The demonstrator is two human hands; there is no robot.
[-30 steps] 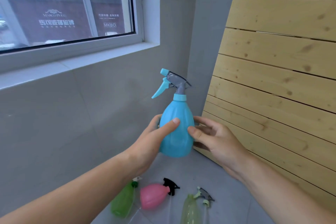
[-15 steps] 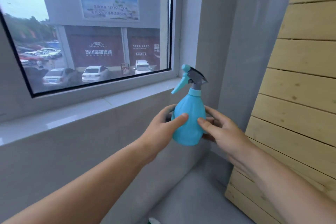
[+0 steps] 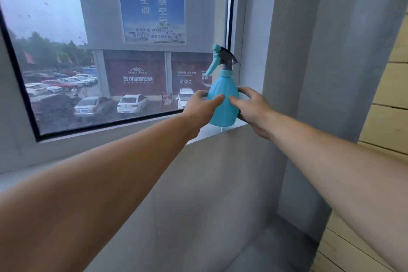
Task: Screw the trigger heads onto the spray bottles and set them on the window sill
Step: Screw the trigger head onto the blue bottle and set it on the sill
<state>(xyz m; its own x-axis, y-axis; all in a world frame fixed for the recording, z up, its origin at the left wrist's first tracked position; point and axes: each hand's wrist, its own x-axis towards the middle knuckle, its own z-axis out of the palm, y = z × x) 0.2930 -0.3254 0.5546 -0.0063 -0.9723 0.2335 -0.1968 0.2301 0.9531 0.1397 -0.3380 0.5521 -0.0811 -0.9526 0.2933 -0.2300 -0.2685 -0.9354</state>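
Grey walls are seen all around, and a big window (image 3: 114, 51) fills the side from 9 to 12 o'clock. Parked cars and a blue sign can be seen through the glass. Pale wooden boards (image 3: 395, 99) are seen at 3 o'clock.

At about 1 o'clock, a blue spray bottle (image 3: 223, 104) is held upright at the right end of the white window sill (image 3: 212, 132), close to the window frame. Its bottom looks to be resting on the sill, near the front edge. A blue and grey trigger head (image 3: 221, 58) is fitted on top, and its nozzle is pointed to the left, toward the glass.

The bottle is gripped from both sides. The left hand (image 3: 199, 106) is wrapped around the left side of its round body, with the thumb laid across the front. The right hand (image 3: 251, 106) is wrapped around the right side in the same way. The two thumbs are nearly touching on the front of the bottle. Both bare arms are stretched out from the bottom of the view.
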